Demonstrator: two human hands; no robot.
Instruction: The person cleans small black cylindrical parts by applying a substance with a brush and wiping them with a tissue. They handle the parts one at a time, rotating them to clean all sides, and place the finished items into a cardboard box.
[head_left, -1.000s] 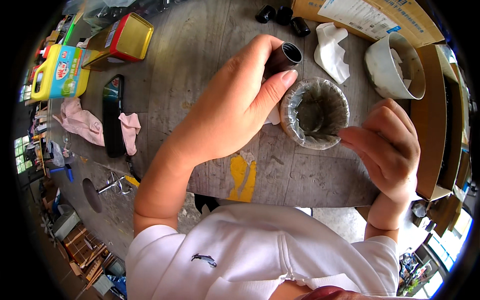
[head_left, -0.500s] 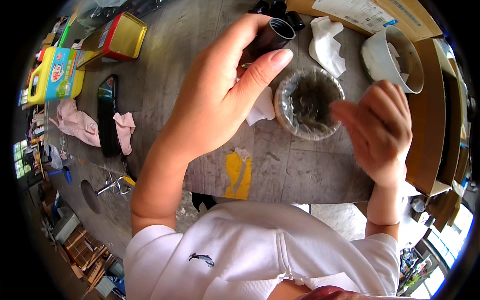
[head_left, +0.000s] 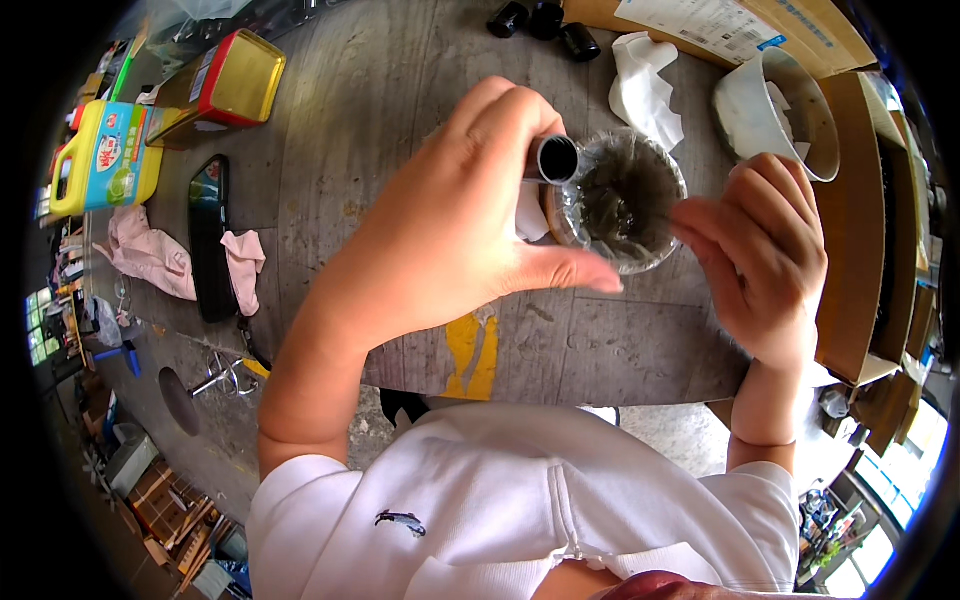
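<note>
My left hand [head_left: 450, 200] holds a short black hollow tube [head_left: 557, 160] in its fingers, with the tube's open end facing up. The thumb of that hand is stretched away from the tube, along the near side of a round bowl [head_left: 565, 235] lined with clear plastic film. Dark, glossy contents show inside the bowl. At the bowl's right rim my right hand [head_left: 765, 255] has its fingers curled and pinched together. Whatever it grips, if anything, cannot be made out. White paper [head_left: 531, 215] lies partly hidden between my left hand and the bowl.
Several black tube pieces [head_left: 580, 42] lie at the back, beside crumpled white tissue [head_left: 645, 90]. A translucent tub [head_left: 740, 110] and cardboard boxes [head_left: 845, 250] stand at the right. To the left are a phone [head_left: 210, 240], pink cloth [head_left: 150, 250], a yellow jug [head_left: 85, 160] and a rectangular tin [head_left: 245, 80].
My left hand has brought the black tube nearer to me, beside the bowl's left rim, and its thumb has come off the tube. My right hand stays by the bowl's right rim.
</note>
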